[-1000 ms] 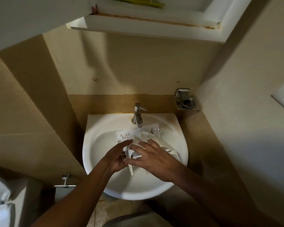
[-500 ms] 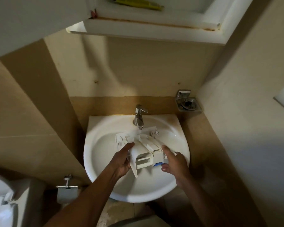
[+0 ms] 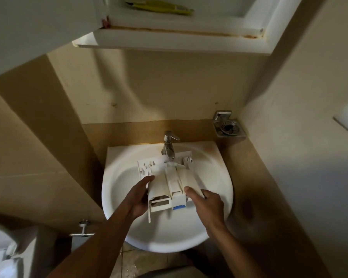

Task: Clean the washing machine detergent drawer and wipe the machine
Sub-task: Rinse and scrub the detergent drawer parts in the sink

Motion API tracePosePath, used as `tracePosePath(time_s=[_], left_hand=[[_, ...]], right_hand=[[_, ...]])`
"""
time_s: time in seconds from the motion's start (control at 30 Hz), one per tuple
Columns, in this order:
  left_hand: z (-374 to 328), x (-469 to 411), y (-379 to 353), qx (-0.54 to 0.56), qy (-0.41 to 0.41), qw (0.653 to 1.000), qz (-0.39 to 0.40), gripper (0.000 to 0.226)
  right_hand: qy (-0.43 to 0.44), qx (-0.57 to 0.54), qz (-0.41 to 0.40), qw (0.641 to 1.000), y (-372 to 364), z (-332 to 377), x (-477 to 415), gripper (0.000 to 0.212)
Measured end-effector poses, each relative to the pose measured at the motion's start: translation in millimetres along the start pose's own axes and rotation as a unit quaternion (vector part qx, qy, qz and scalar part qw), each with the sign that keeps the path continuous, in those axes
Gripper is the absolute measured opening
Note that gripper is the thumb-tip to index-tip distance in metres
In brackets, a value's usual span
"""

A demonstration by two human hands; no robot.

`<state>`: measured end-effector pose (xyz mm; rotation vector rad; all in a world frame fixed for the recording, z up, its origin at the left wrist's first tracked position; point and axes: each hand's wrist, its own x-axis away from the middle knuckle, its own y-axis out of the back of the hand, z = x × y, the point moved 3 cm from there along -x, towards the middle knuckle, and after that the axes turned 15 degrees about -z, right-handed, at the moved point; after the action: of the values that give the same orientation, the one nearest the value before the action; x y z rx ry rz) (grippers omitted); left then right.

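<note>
The white plastic detergent drawer [image 3: 172,185] is held over the white sink [image 3: 127,177], its far end under the chrome tap [image 3: 169,145]. It lies underside up, with a blue piece [image 3: 178,207] at its near end. My left hand [image 3: 140,197] grips its left side. My right hand [image 3: 206,201] grips its right side, thumb on top. A flat white drawer panel with pegs [image 3: 147,167] lies in the basin behind, partly hidden by the drawer.
A metal soap holder [image 3: 228,127] is fixed in the right wall corner. An open white cabinet [image 3: 169,37] hangs overhead with a yellow-green tube [image 3: 159,7] inside. A toilet [image 3: 2,251] and a paper holder [image 3: 82,231] stand at lower left.
My right hand came off the top of the drawer and moved to its right side. The drawer now shows fully between both hands, tilted toward the tap.
</note>
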<state>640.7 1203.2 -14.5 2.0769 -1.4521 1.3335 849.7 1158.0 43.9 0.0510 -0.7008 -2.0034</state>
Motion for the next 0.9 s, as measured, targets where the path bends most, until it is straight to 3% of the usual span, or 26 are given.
tracePosePath(time_s=[0.27,0.47,0.6,0.7,0.8,0.9], left_hand=[[27,-2,45,0.037,-0.019,0.998,-0.056,0.059],[27,18,20,0.011,-0.058,0.998,-0.01,0.041],[29,17,22,0.052,-0.058,0.997,0.019,0.036],[27,15,33,0.053,-0.058,0.997,0.016,0.038],[29,18,30,-0.005,-0.082,0.997,0.008,0.034],[37,21,18,-0.038,-0.081,0.996,-0.002,0.034]], right_hand=[[0.061,0.007,0.074,0.995,-14,-4,13,0.026],[0.048,-0.007,0.016,0.999,-5,9,-3,0.069],[0.073,0.01,0.04,0.997,-6,12,-1,0.069],[0.074,0.028,0.054,0.995,-13,11,2,0.085],[0.063,0.015,0.033,0.997,-6,2,1,0.047],[0.058,0.01,0.016,0.998,6,-10,-2,0.042]])
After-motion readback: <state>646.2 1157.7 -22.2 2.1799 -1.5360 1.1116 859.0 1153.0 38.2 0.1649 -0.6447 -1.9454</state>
